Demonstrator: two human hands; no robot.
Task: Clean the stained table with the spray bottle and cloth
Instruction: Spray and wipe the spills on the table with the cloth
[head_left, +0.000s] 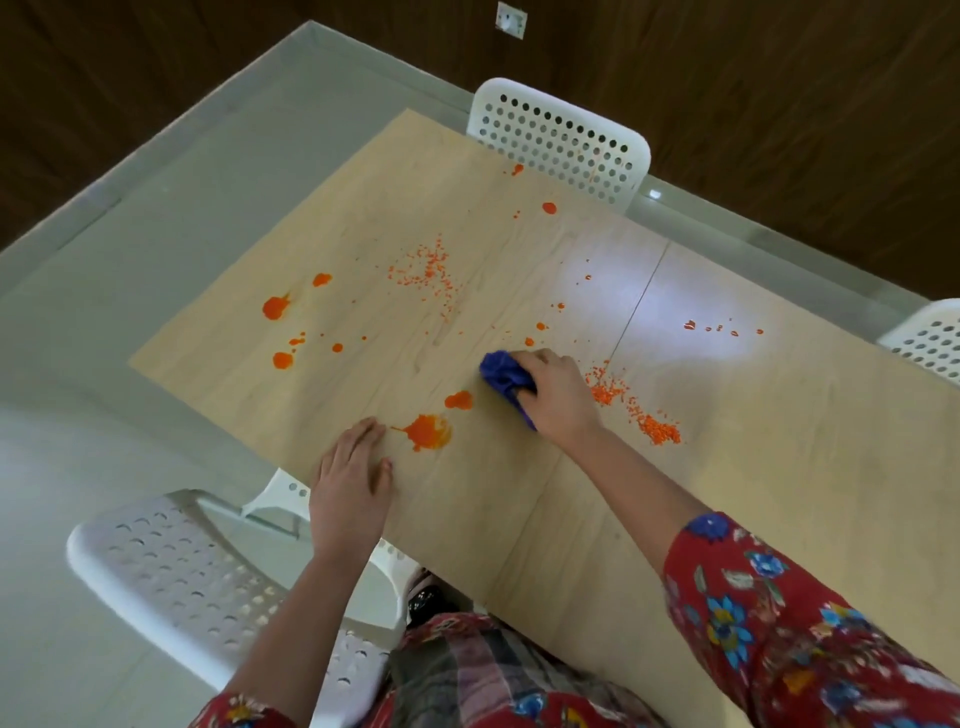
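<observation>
Gripping a crumpled blue cloth (506, 375) in the clenched right hand (558, 400) at frame centre, pressing it onto the pale wood table (727, 493). Resting the left hand (350, 478) flat, fingers straight, at lower centre-left by the table's edge. Lying near the cloth: orange blotches (428, 431) to its lower left, scattered orange granules (639, 410) to its right. Standing around the table: white perforated chairs (563, 143) at upper centre, lower left and right edge.

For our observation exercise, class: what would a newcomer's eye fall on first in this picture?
Bright orange splotches dot the pale wooden table, a big one just beyond the left hand, which lies flat near the edge. To its right, the right hand grips a bunched blue cloth against the table. Orange granules lie heaped right of that hand.
</observation>
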